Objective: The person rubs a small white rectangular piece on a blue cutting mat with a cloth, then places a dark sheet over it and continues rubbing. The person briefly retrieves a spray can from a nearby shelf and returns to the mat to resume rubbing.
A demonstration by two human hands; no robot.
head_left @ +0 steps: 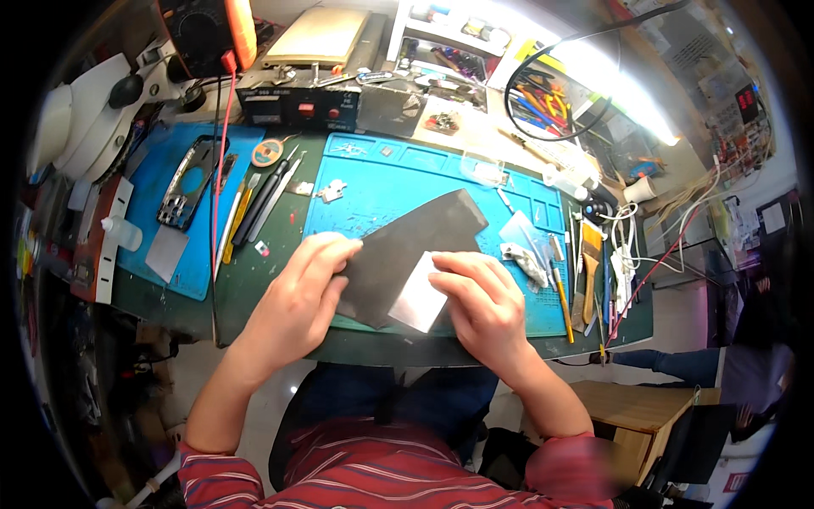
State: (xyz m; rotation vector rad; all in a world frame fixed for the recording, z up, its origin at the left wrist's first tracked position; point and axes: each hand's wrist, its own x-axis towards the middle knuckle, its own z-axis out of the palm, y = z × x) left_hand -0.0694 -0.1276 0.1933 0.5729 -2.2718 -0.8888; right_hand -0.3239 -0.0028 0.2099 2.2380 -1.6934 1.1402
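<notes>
A dark grey flat sheet (424,222) with a notched right end lies slanted over the blue work mat (534,318). My left hand (307,293) grips its left edge, thumb and fingers closed on it. Over the sheet's near right part is a small silvery-white rectangular piece (418,297). My right hand (482,301) pinches that piece along its upper right edge. A phone frame (188,188) without its screen rests on a second blue mat at the left, with a thin grey plate (166,253) beside it.
Pens and tweezers (263,204) lie between the two mats. To the right are a brush (591,263), more hand tools, a crumpled cloth (526,265) and white cables. A black powered box (301,108) stands at the back, and a multimeter (199,38) hangs at upper left.
</notes>
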